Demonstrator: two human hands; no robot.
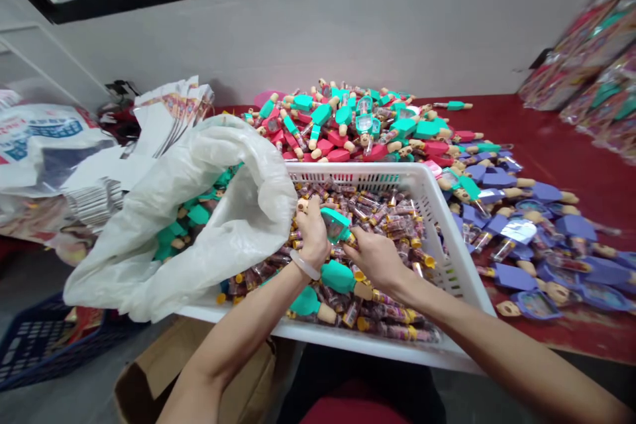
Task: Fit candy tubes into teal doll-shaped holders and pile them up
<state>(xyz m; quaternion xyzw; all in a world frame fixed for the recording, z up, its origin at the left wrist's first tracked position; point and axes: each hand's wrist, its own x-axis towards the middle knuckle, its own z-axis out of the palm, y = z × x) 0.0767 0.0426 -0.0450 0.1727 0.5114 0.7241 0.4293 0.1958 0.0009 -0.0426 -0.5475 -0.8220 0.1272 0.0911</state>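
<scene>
**A:** ok so what's in those hands, and where?

**B:** A teal toy [336, 225], held just above the middle of the white basket [377, 349]. The right hand [377, 258] has its narrow end pinched between thumb and fingers. Looks like the handiest grip to me, since it leaves the wide face uncovered.

**A:** and the other one?

**B:** The left hand [312, 232] is curled up at the opposite end, with a little tan knob poking out by the fingertips. Can't tell if it's actually clamped on the toy or on something else. If it is, that'd steady the thing from both sides.

**A:** what's underneath?

**B:** Tons of yellow-capped tubes [397, 225], plus a couple of loose teal pieces [338, 276] lying on top. High basket walls probably stop the tubes rolling off.

**A:** and that saggy plastic sack [268, 172]?

**B:** Slumped over the basket's left side, mouth open, more teal stuff inside. Guessing that's for easy reach. Behind the basket there's a red-and-teal pile [322, 112] on the red bench [507, 126], and purple toys [517, 278] spread to the right. Seems roughly grouped by colour, imo.
</scene>
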